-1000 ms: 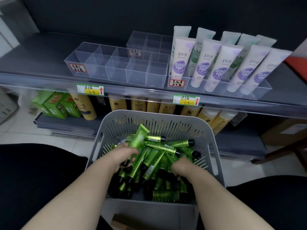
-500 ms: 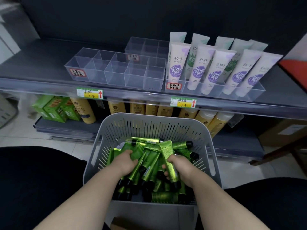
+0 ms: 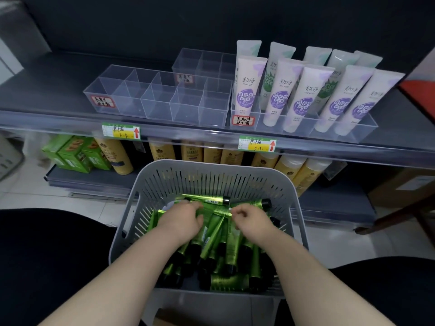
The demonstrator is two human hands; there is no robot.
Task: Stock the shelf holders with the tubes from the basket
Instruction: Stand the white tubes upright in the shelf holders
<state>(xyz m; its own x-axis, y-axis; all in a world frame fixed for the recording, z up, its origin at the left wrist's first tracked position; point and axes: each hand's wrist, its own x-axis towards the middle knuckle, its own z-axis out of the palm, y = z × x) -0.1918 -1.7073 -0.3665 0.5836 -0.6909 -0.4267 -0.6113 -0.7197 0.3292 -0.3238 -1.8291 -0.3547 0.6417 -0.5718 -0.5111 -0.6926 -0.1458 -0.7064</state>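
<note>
- The left hand point(image 3: 181, 222) covers the green tubes point(image 3: 229, 282) beneath it — its grip cannot be made out.
- Right hand point(image 3: 253, 222): fingertips curled, perhaps pinching a tube's crimped end.
- Price tags point(image 3: 121, 131) — print too small to read.

White tubes point(image 3: 246, 90) read "美加净 maxam", amber bottles point(image 3: 191, 153) "HERBAL", and a shelf tag point(image 3: 121, 131) shows a red arrow

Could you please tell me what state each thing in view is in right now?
Basket: holds a loose pile.
Green tubes: lying jumbled, caps on.
Front clear holder: every compartment empty.
Rear clear holder: empty where visible.
Right holder: stocked.
White tubes: standing cap down, leaning back.
Left hand: down in the pile, grip unclear.
Right hand: pinching a green tube's crimped end.
</note>
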